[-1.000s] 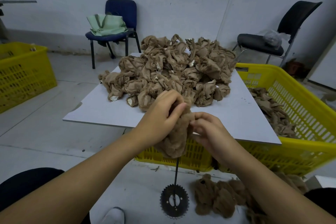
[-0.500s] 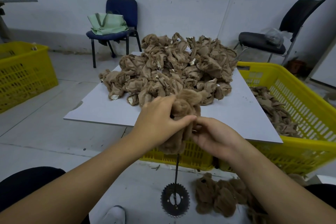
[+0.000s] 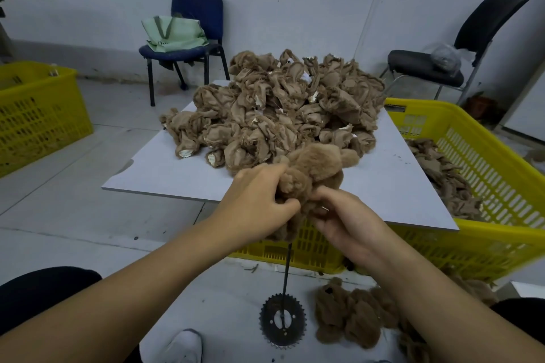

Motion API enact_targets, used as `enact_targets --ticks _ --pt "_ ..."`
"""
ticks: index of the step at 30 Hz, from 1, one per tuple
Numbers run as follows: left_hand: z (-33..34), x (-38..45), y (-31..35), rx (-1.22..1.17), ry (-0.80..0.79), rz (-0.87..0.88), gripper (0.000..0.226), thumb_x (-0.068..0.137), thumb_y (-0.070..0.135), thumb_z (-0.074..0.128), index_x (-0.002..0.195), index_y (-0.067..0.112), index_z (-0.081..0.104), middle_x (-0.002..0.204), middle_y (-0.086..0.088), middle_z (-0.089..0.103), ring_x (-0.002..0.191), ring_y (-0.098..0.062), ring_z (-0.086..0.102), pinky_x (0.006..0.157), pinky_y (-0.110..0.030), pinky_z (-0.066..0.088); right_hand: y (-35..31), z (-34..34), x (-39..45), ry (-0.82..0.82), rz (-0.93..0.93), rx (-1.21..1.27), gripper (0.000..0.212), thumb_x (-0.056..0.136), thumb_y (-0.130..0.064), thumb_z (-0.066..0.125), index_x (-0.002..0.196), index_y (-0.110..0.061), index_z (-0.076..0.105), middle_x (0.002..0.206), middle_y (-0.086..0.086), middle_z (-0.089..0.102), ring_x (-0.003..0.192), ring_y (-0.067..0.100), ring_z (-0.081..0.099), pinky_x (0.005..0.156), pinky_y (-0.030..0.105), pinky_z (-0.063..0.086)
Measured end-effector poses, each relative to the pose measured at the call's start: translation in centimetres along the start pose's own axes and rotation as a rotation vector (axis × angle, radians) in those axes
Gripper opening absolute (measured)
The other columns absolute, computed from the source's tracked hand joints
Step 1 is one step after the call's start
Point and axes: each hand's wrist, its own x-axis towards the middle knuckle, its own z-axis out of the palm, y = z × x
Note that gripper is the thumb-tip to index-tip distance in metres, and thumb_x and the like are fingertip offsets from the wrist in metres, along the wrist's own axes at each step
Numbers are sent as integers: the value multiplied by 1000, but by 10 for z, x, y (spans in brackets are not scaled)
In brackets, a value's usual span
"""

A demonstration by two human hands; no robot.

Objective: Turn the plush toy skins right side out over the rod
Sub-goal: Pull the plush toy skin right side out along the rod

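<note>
A fuzzy brown plush skin (image 3: 314, 169) sits on top of a thin black rod (image 3: 286, 270) that rises from a toothed black sprocket base (image 3: 282, 321) on the floor. My left hand (image 3: 256, 202) grips the skin's left side, fingers curled into the fur. My right hand (image 3: 345, 222) pinches its lower right edge. The rod's top is hidden inside the skin. A big heap of inside-out tan skins (image 3: 283, 109) lies on the white board (image 3: 159, 168) behind.
Fuzzy skins (image 3: 351, 312) lie on the floor right of the sprocket. A yellow crate (image 3: 495, 174) under the board holds more skins; another yellow crate (image 3: 38, 109) stands at left. A blue chair (image 3: 191, 38) with a green bag and a black chair (image 3: 436, 65) stand by the wall.
More fuzzy fur has come out: the skin has bulged upward and to the right above my hands, and both hands have drawn its lower edge down the rod.
</note>
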Motion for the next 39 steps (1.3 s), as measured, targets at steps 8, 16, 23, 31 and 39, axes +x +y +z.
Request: enact_targets --ticks 8,16,23,31,39 --pt "23 5 -10 -263 -166 -271 21 74 38 45 90 29 54 91 -2 61 92 -27 60 86 -55 51 9 3 -5 190 184 -53 16 83 -2 66 98 -4 72 83 13 74 76 18 68 59 25 55" --pt "38 -2 -9 -196 138 -52 32 92 59 40 78 31 47 82 13 51 89 -3 47 75 -30 40 -1 -2 -11 413 -723 -1217 55 77 -42 76 123 -34 48 136 -9 41 128 17 38 102 39 34" --pt "34 10 -3 -171 258 244 15 98 20 58 85 13 54 86 7 49 89 -8 45 79 -13 34 -19 -4 -6 -146 -580 -1168 25 85 -35 71 107 -26 63 100 -12 66 94 5 62 81 37 53" --pt "53 -3 -11 -141 138 -251 64 79 82 34 77 22 55 81 0 60 84 -21 60 77 -46 50 0 -5 4 -134 -478 -1260 19 100 -21 51 117 -21 61 107 -4 67 97 7 62 83 27 51" --pt "50 6 -6 -81 272 144 37 99 48 39 90 15 54 86 7 51 85 -14 47 74 -32 43 8 -6 -1 -146 -677 -1175 23 104 -25 42 122 -33 55 112 -19 61 104 -3 57 86 11 45"
